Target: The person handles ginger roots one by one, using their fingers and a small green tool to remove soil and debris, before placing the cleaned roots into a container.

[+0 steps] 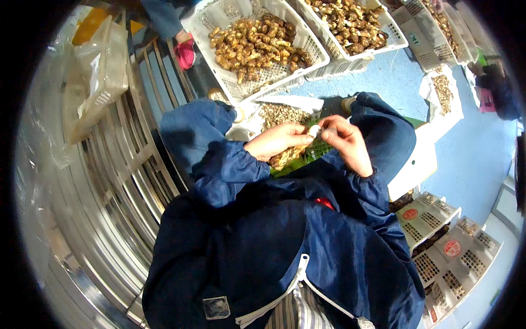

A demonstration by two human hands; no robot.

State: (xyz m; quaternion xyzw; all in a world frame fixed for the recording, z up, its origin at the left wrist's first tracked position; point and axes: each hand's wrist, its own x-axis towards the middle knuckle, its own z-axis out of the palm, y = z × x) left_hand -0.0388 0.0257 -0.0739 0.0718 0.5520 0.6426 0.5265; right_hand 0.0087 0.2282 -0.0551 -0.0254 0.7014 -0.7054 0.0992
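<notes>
My left hand [281, 140] grips a mushroom between thumb and fingers, and its pale cut end [314, 130] points towards my right hand. My right hand [347, 142] is curled close against that end, fingertips bent inward. Whether a small blade sits in those fingers is hidden. Below both hands, between my knees, is a green plastic basket [316, 151]. Brown-and-cream mushrooms [287, 158] show just under my left hand, at the basket. Behind the hands, a heap of small trimmings [283, 115] lies on a white sheet [304, 102].
White crates of mushrooms [257, 45] [349, 26] stand ahead on the blue floor [386, 78]. A metal rack [135, 156] runs along my left, with a plastic crate [102, 78] on it. More crates [452, 255] stand at right. A person's pink shoe [185, 53] is ahead left.
</notes>
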